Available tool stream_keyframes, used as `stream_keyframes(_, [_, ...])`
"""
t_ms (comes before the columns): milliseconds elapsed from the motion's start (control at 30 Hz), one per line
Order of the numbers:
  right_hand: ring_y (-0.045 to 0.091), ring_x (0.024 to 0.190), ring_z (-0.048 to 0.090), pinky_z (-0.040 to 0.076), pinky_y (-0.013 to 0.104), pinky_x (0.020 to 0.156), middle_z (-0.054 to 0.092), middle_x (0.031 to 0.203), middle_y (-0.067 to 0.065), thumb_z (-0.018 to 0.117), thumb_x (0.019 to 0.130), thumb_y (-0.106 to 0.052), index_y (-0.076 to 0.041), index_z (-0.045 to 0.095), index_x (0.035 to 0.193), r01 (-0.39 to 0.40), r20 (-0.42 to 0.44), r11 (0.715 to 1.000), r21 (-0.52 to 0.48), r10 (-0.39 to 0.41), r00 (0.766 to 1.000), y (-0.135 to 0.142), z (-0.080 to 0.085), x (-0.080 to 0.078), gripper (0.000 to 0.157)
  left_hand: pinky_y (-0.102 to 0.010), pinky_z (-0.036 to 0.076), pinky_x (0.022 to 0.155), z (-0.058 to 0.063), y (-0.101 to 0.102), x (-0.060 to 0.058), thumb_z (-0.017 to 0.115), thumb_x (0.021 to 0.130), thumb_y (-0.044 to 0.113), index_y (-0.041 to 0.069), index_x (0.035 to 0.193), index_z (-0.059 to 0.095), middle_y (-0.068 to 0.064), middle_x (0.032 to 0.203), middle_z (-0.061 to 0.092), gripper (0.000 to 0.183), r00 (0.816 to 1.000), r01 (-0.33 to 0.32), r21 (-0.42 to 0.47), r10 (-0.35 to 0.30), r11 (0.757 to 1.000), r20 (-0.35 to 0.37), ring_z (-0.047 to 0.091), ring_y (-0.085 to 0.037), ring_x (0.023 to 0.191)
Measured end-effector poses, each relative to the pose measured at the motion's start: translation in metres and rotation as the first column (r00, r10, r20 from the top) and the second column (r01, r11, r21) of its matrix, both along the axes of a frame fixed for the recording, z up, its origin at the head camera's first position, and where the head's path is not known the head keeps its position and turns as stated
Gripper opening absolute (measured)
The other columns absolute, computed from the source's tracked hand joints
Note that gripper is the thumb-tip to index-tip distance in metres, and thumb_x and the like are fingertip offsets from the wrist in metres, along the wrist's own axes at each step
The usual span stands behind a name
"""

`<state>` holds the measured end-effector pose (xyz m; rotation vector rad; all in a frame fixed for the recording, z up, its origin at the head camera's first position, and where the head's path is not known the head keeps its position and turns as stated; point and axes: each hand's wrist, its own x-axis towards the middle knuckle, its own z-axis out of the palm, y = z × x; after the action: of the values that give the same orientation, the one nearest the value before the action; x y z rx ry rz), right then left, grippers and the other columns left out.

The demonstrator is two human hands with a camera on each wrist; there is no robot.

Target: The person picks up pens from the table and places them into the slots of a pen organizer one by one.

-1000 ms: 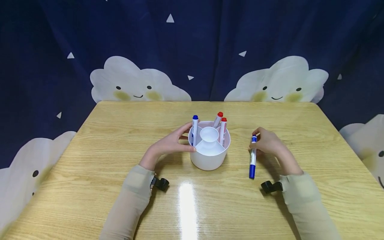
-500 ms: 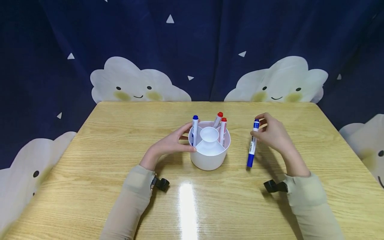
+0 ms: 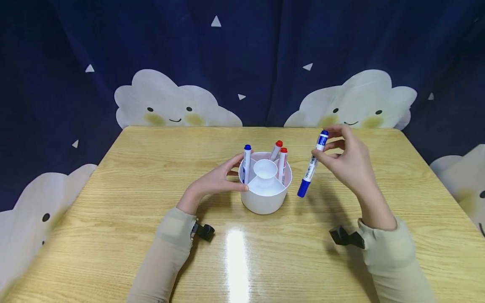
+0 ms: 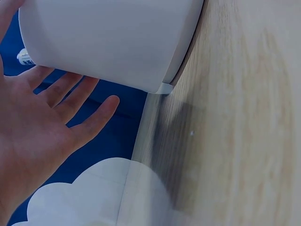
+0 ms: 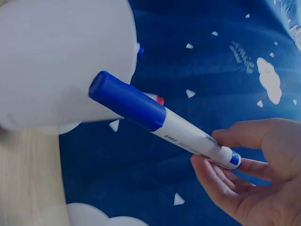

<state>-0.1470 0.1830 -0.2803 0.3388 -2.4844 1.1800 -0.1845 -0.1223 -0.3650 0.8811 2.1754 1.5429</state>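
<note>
A white round pen holder [image 3: 262, 203] with divided compartments stands on the table. My left hand [image 3: 214, 182] holds its left side, thumb at the front rim and fingers reaching behind. In the left wrist view the fingertips partly disappear behind the holder wall [image 4: 108, 42]. Between thumb and fingers, my right hand [image 3: 352, 162] pinches a blue-capped whiteboard marker [image 3: 310, 167] by its tail end. The marker tilts, its cap [image 5: 129, 101] down and toward the holder, apart from it and above the table. A blue marker [image 3: 246, 164] stands in the left compartment, and two red markers [image 3: 282, 166] lean at the right.
The wooden table [image 3: 151, 160] carries the holder near its middle. A dark blue curtain [image 3: 257, 63] with smiling clouds hangs behind the far edge. Black wrist cameras [image 3: 204, 232] stick out from both sleeves.
My right hand has lifted the blue marker off the table, and its capped end has swung left toward the holder. The left hand and the holder stay in place.
</note>
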Motion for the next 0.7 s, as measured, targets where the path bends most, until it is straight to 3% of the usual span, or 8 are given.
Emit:
stream_keyframes(300, [0.009,0.082,0.060,0.051,0.014,0.064,0.054,0.103,0.000,0.072,0.072,0.003,-0.004,0.049,0.120,-0.088,-0.126,0.974,-0.208,0.063,0.990,-0.020,0.013,0.008,0.053,-0.042,0.035,0.101,-0.002,0.000,0.000,0.074,0.075,0.024,0.034,0.143,0.022,0.004,0.141,0.034,0.086,1.000,0.006,0.014,-0.006,1.000,0.001,0.037,-0.026,0.123])
stream_keyframes(567, [0.013,0.084,0.061,0.053,0.018,0.067,0.051,0.101,0.004,0.068,0.073,0.010,0.000,0.050,0.118,-0.269,-0.226,0.889,-0.371,0.195,0.954,-0.040,0.010,0.005,0.050,-0.042,0.035,0.101,-0.003,0.000,0.000,0.072,0.076,0.017,0.032,0.144,0.022,0.003,0.142,0.033,0.086,1.000,0.008,0.012,-0.008,1.000,0.005,0.037,-0.026,0.123])
stream_keyframes(700, [0.011,0.084,0.061,0.052,0.017,0.068,0.053,0.100,0.002,0.069,0.075,0.004,-0.001,0.051,0.118,-0.245,-0.217,0.905,-0.349,0.177,0.960,-0.050,0.003,0.003,0.047,-0.042,0.035,0.101,-0.001,0.000,-0.001,0.072,0.076,0.018,0.034,0.143,0.021,0.005,0.142,0.033,0.086,1.000,0.004,0.007,-0.004,1.000,0.000,0.038,-0.023,0.123])
